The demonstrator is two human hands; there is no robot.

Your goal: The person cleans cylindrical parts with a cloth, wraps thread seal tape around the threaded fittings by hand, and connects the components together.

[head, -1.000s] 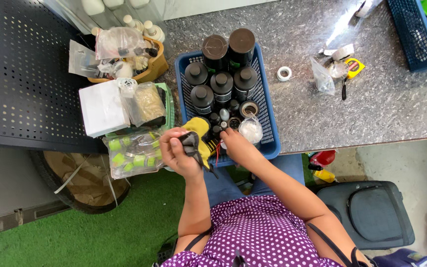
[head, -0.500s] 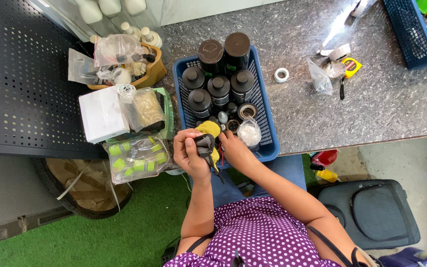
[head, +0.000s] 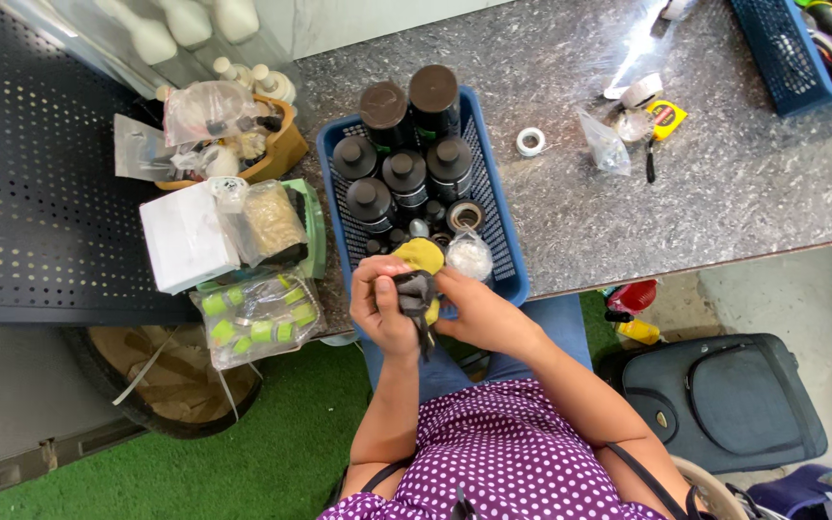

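Your left hand (head: 379,306) and right hand (head: 479,310) both close around a dark cloth-like piece with a yellow part (head: 419,279), held together just at the near edge of the blue basket (head: 503,252) of dark bottles (head: 406,173).

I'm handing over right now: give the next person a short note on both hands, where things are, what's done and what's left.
Left hand: closed around a dark cloth-like piece with a yellow part, at the near edge of the blue basket.
Right hand: fingers pinch the same piece from the other side.
Basket: dark capped bottles, a tape roll and a small clear bag.
A bag of green-capped items lies left of the hands.
Done: piece held up out of the basket.
Left: cannot tell; piece not set down anywhere.
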